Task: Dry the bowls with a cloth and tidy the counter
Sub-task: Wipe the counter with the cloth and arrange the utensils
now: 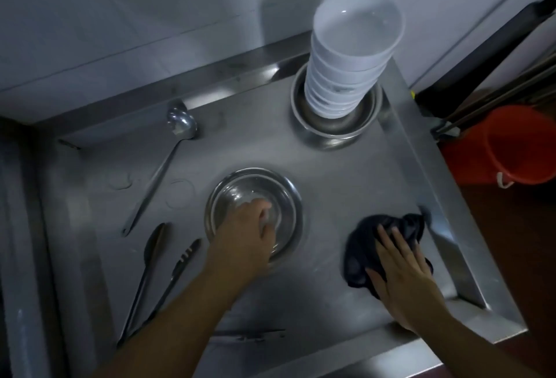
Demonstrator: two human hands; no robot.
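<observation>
Steel surface point(346, 197), head view. Risk one: the tall stack of white bowls point(349, 55), standing in a steel bowl point(337, 125) at the back right, leans rightwards; a knock would likely topple it. Risk two: the near steel bowl point(252, 209) looks wet inside and may slip.

Left hand point(249, 227) reaches into that bowl, fingers curled at its near wall; whether it truly grips, I cannot tell. Right hand point(403, 269) lies flat, fingers straight and apart, pressing the dark cloth point(382, 233), crumpled, near the right edge. Ladle point(168, 155) and tongs point(159, 275) lie left.
</observation>
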